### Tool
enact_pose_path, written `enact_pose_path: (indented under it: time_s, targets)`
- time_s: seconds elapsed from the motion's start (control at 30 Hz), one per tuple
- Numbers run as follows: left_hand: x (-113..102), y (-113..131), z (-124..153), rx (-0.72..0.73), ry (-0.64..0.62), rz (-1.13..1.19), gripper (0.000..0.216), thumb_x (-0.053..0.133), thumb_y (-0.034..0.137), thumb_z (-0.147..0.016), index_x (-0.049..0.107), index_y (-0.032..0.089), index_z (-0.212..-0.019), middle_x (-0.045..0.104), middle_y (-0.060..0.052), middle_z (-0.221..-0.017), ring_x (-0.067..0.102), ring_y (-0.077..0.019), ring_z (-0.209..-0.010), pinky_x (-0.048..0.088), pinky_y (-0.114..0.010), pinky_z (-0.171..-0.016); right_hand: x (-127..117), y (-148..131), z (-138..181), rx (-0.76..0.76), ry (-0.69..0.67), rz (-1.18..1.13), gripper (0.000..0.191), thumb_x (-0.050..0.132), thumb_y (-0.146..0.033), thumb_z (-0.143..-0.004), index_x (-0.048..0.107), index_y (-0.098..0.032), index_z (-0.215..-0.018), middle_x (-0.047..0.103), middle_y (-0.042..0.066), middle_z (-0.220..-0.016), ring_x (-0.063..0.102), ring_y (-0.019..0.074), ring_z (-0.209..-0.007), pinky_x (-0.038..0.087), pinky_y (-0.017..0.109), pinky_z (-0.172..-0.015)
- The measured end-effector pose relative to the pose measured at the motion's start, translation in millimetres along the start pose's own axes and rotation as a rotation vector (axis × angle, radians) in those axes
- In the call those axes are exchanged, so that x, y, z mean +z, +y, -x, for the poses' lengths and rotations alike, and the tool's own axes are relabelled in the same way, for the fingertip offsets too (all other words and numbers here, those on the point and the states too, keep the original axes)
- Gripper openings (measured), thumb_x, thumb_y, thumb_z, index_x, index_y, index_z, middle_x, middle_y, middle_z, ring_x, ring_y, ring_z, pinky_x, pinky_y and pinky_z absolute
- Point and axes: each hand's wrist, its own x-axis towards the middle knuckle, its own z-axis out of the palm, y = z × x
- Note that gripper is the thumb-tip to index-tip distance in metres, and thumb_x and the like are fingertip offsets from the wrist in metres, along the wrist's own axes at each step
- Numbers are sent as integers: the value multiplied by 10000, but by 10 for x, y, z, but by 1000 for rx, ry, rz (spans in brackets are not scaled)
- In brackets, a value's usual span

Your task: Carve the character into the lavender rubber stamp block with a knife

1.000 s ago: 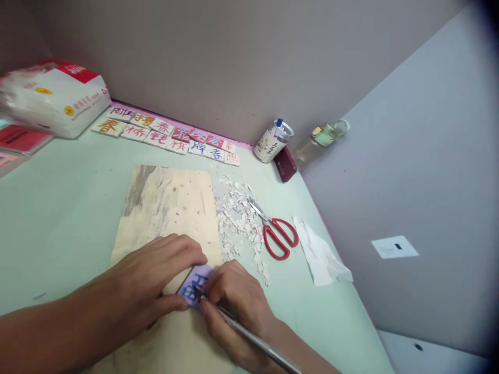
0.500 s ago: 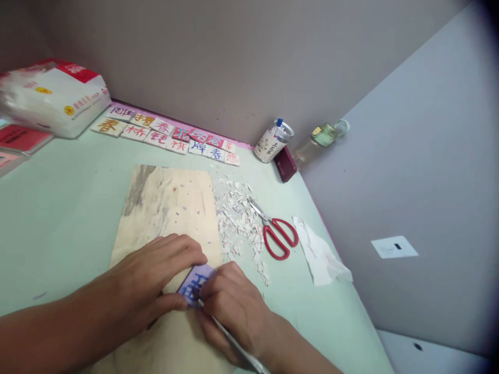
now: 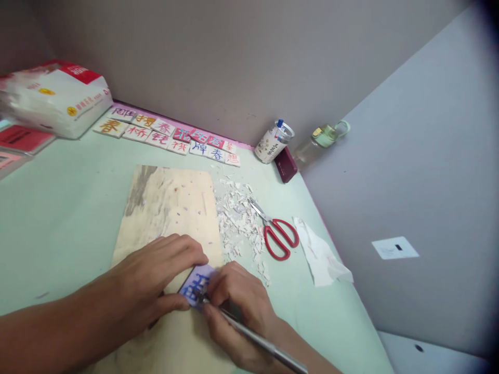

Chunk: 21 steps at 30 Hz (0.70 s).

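Note:
A small purple tile (image 3: 194, 283) with blue character strokes lies on the wooden board (image 3: 175, 202). Thumb and fingers of my left hand (image 3: 159, 275) are closed on its left and upper edges, pressing it to the wood. My right hand (image 3: 241, 304) grips a slim craft knife (image 3: 265, 344) with a metal handle, held like a pen. Its tip touches the tile's lower right part, among the blue strokes; the exact blade shape is hard to make out. The right fingers hide part of the tile's right side.
White shavings (image 3: 241, 223) lie right of the board, beside red-handled scissors (image 3: 275, 234) and a crumpled tissue (image 3: 317, 257). Behind are rows of lettered tiles (image 3: 159, 132), a paper can (image 3: 273, 143), a dark red box (image 3: 286, 165), a bottle (image 3: 319, 143) and a tissue pack (image 3: 74, 101).
The knife's handle has swung to the right and lies at a lower slant. My right hand has turned slightly with it. The left hand keeps its hold on the tile.

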Motion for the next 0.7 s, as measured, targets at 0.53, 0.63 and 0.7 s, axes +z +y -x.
enact_pose_path:
  time_s: [0.53,0.63,0.7]
  targets:
    - [-12,21,-6,-46,-22,17,519,767,91,-783,588,351,-1195,613,64,-1215,553,-199,-1135,412,-315,-984,-5,-1,3,25,-18,25,168,552,-114,-907,438,-232,-867,611,1,-755,565,147,-691,444,288,-656]
    - [-6,21,0,-41,-12,16,542,773,85,-787,572,365,-1205,612,77,-1217,551,-190,-1140,406,-309,-992,30,16,11,-23,12,44,169,551,-107,-911,443,-229,-863,616,6,-756,574,153,-692,454,300,-665]
    - [-2,22,2,-34,-17,18,533,770,88,-791,574,362,-1204,614,68,-1219,550,-197,-1143,412,-313,-991,50,43,11,-71,13,49,169,542,-99,-915,444,-225,-860,631,22,-784,584,162,-712,465,309,-672]
